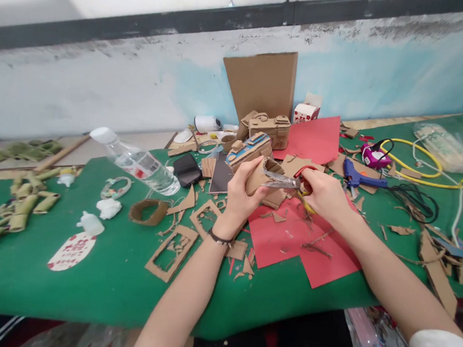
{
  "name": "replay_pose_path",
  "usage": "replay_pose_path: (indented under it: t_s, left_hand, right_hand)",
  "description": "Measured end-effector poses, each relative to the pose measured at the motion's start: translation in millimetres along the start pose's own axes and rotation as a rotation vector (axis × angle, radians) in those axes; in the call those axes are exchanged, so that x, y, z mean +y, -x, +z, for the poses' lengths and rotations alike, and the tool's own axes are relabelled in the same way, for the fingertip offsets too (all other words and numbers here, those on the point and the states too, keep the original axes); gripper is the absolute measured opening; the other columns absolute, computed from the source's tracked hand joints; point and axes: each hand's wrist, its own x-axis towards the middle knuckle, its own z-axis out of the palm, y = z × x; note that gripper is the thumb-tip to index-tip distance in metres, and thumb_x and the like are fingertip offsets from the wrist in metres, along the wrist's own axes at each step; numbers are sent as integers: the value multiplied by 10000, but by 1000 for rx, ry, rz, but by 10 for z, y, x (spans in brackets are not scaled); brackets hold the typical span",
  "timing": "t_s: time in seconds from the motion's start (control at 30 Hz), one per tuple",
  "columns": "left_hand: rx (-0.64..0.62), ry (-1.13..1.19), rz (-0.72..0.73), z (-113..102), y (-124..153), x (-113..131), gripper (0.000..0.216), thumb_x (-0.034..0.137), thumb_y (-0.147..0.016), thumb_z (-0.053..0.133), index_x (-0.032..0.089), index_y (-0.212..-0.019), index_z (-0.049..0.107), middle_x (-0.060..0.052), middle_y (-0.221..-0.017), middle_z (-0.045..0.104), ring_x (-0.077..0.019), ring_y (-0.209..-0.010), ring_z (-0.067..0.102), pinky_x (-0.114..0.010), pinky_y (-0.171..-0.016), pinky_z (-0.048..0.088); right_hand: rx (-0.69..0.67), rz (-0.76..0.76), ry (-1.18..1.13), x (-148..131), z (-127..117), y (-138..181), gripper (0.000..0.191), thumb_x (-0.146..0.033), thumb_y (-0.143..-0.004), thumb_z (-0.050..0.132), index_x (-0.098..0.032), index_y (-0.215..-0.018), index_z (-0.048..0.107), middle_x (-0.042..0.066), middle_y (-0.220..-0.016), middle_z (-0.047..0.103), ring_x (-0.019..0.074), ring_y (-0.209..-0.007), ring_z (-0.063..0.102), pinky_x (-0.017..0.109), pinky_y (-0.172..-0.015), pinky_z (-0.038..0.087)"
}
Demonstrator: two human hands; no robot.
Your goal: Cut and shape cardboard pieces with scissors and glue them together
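Observation:
My left hand (241,193) grips a rolled cardboard tube (256,179), its round opening turned to the right. In my right hand (322,195) is a pair of scissors (281,180) with red and yellow handles. The blades are parted at the tube's rim; whether one lies inside the opening I cannot fully make out. Just beyond my left hand sits a cardboard camera model with blue trim (252,147), and a plain cardboard camera model (271,129) stands behind it. Red paper (274,242) with cardboard scraps on it lies beneath my hands.
On the left are a tilted-looking water bottle (141,165), a cardboard ring (148,211) and cut cardboard frames (171,253). A dark phone (221,173) lies behind my left hand. To the right are a blue glue gun (361,177) and yellow cable (438,172). A cardboard sheet (263,84) leans on the wall.

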Motion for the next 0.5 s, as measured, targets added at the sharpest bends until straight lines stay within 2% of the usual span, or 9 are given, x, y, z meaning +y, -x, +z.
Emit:
replay_pose_path:
  t_s: [0.2,0.33,0.5]
  left_hand:
    - [19,15,-26,-26,-38,-8,721,767,-1054,564,199,-1488,660,-183,-1460,744,-331,-1355,725,-485,-1164,581]
    - [-21,36,28,-32,-28,-59,691,732,-1059,597,203,-1500,653,-173,-1424,761,-316,-1318,749,-459,-1138,598]
    - [-33,-7,70,-15,-2,-97,674,696,-1062,619,219,-1538,630,-163,-1437,761,-322,-1335,749,-454,-1133,608]
  right_hand:
    - [-49,-44,-56,24,-30,-58,374,-561,-1009,719,-256,-963,505,117,-982,695,292,-883,578,380,-767,402]
    - [-94,-38,-79,5,-17,-51,298,-494,-1025,689,-243,-1000,532,121,-996,695,287,-891,585,377,-787,413]
    - [-140,25,-57,-50,-1,-24,205,-401,-1020,676,-230,-1011,563,111,-946,707,264,-826,603,335,-714,358]
